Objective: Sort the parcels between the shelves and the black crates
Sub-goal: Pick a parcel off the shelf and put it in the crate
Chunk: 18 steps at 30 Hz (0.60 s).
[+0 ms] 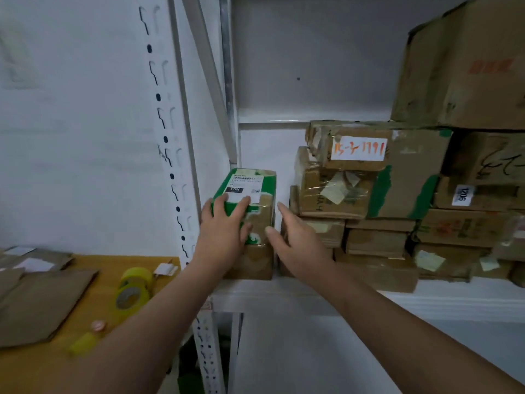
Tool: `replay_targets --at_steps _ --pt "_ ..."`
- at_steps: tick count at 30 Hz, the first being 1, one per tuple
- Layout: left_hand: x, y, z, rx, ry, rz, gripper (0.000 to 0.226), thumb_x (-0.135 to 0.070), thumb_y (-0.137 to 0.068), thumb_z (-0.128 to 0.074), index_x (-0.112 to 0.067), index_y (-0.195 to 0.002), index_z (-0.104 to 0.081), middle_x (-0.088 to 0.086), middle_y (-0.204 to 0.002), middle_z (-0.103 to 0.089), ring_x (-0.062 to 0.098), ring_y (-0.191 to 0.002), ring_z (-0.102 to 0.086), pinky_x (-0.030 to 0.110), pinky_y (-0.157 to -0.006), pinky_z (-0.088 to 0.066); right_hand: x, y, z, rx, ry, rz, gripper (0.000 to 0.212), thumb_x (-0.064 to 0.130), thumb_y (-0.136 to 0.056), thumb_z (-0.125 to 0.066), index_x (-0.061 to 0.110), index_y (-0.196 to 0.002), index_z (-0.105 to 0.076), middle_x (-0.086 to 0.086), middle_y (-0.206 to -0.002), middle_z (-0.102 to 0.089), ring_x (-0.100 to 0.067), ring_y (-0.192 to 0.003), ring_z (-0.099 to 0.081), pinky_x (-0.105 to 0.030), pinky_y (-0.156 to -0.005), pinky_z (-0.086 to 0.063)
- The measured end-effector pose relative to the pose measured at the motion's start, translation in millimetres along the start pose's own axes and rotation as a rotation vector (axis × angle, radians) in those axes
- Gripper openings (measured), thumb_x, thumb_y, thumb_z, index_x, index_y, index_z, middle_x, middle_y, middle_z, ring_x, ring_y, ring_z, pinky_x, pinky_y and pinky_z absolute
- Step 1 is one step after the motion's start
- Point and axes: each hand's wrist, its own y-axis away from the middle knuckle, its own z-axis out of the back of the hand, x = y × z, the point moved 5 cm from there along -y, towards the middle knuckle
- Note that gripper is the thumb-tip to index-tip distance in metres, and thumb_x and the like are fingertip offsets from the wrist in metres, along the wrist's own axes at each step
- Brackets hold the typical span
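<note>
Presently: left hand (pixel 224 231) laid on the green-taped parcel (pixel 260 220) at the shelf's left end, right hand (pixel 298 240) open beside it
The parcel is a brown carton wrapped in green tape and clear film, with a white printed label and barcode on its top; it stands at the left end of the white shelf (pixel 312 291), near the front edge, close against the perforated upright (pixel 176 180) and apart from the stacked brown parcels (pixel 369 194) further right. Whether it is one box or rests on a second brown one cannot be told. Left fingers (pixel 241 206) lie spread and nearly straight across its top near edge, thumb down the front face. Right fingers (pixel 284 211) are straight and together, thumb held apart, just beside the parcel's right side; contact not confirmed
</note>
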Motion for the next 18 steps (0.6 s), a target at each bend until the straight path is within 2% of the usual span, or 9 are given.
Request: replay_targets --at_steps 4,6,8,10,12,14,15,16,18 --pt "4.9 26.5 7.9 -0.065 0.200 -0.020 0.046 -0.029 -0.098 -0.047 -0.026 -0.143 -0.040 0.013 -0.150 -0.020 0.036 -0.139 -0.010 0.051 -0.109 -0.030 17.4 -1.9 -20.4 -0.166 -0.228 -0.064 0.042 0.028 -0.100 -0.044 0.020 -0.141 -0.039 0.010 -0.117 -0.052 0.000 -0.100 -0.046 0.003 -0.071 -0.032" --pt "7.7 39.2 8.7 -0.070 0.308 -0.003 0.043 -0.026 -0.098 -0.047 -0.025 -0.141 -0.044 0.010 -0.151 -0.017 0.032 -0.140 -0.007 0.048 -0.112 -0.026 19.3 2.4 -30.5 -0.287 -0.299 -0.078 0.034 0.026 -0.100 -0.046 0.019 -0.133 -0.048 0.011 -0.111 -0.054 0.001 -0.096 -0.050 -0.001 -0.076 -0.037" --pt "9.8 48.6 10.2 -0.078 0.420 0.027 0.039 -0.024 -0.098 -0.046 -0.024 -0.137 -0.048 0.008 -0.154 -0.011 0.028 -0.141 -0.005 0.041 -0.114 -0.017 14.9 6.9 -38.5 -0.388 -0.311 -0.115 0.034 0.029 -0.098 -0.048 0.018 -0.130 -0.051 0.006 -0.112 -0.055 -0.007 -0.103 -0.053 -0.021 -0.089 -0.044" --pt "12.5 54.5 11.0 -0.094 0.524 0.046 0.033 -0.023 -0.099 -0.045 -0.023 -0.130 -0.055 0.010 -0.157 -0.006 0.027 -0.143 -0.007 0.036 -0.113 -0.014 10.1 10.5 -44.4 -0.416 -0.335 -0.169 0.036 0.031 -0.097 -0.051 0.018 -0.130 -0.049 0.000 -0.117 -0.056 -0.013 -0.107 -0.054 -0.031 -0.092 -0.047" --pt "13.7 57.4 12.9 -0.096 0.646 0.035 0.025 -0.023 -0.100 -0.042 -0.021 -0.119 -0.057 0.009 -0.157 -0.012 0.023 -0.141 -0.018 0.029 -0.113 -0.027 7.5 13.1 -47.6 -0.394 -0.484 -0.220 0.031 0.027 -0.097 -0.052 0.021 -0.126 -0.045 0.000 -0.113 -0.058 -0.003 -0.096 -0.059 -0.022 -0.082 -0.051" --pt "15.9 56.7 16.1 -0.096 0.755 0.044 0.016 -0.023 -0.101 -0.039 -0.021 -0.111 -0.051 0.004 -0.146 -0.032 0.011 -0.127 -0.038 0.012 -0.098 -0.041 7.6 12.7 -47.9 -0.357 -0.613 -0.262 0.025 0.024 -0.098 -0.050 0.024 -0.121 -0.041 0.008 -0.104 -0.058 0.006 -0.085 -0.060 -0.015 -0.074 -0.050" --pt "18.4 54.9 16.4 -0.085 0.804 0.081 0.013 -0.024 -0.101 -0.038 -0.022 -0.111 -0.047 0.000 -0.137 -0.041 0.008 -0.118 -0.045 0.014 -0.092 -0.047 6.5 11.5 -46.7 -0.349 -0.625 -0.283 0.024 0.024 -0.099 -0.049 0.025 -0.120 -0.039 0.009 -0.104 -0.058 0.004 -0.086 -0.059 -0.018 -0.076 -0.050" --pt "21.3 52.9 16.2 -0.068 0.873 0.129 0.013 -0.026 -0.102 -0.038 -0.024 -0.114 -0.042 -0.002 -0.130 -0.046 0.008 -0.112 -0.051 0.022 -0.089 -0.052 4.7 9.3 -45.2 -0.346 -0.623 -0.295 0.023 0.024 -0.099 -0.048 0.026 -0.119 -0.038 0.008 -0.105 -0.058 0.000 -0.089 -0.059 -0.021 -0.079 -0.050" --pt "24.4 47.8 16.1 -0.031 1.020 0.182 0.022 -0.029 -0.102 -0.037 -0.028 -0.123 -0.035 -0.003 -0.127 -0.047 0.009 -0.111 -0.054 0.034 -0.089 -0.054 4.7 5.2 -41.1 -0.346 -0.621 -0.293 0.023 0.024 -0.099 -0.048 0.027 -0.119 -0.037 0.007 -0.106 -0.058 -0.003 -0.091 -0.058 -0.015 -0.076 -0.049"
